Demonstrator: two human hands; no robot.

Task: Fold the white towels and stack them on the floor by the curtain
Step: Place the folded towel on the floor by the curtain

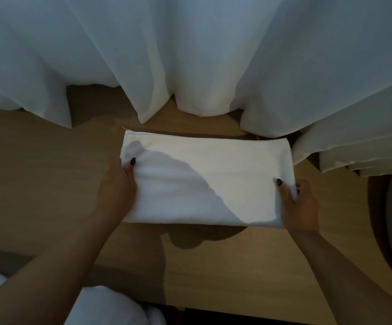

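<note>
Sheer white pleated curtain hangs at twelve o'clock over the light wooden floor. The folded white rectangular towel lies centred just before it. Left hand at nine and right hand at three each pinch an end; set it down flat, edges squared.

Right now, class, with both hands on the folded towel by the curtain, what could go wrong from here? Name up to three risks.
1. The left hand and right hand grip only the ends of the folded towel; lifted that way, its middle could sag and the fold open.
2. The curtain hem hangs just beyond the towel's far edge and could get trapped under it.
3. Heavy shadow covers the towel's left half, which may hide uneven edges.
</note>
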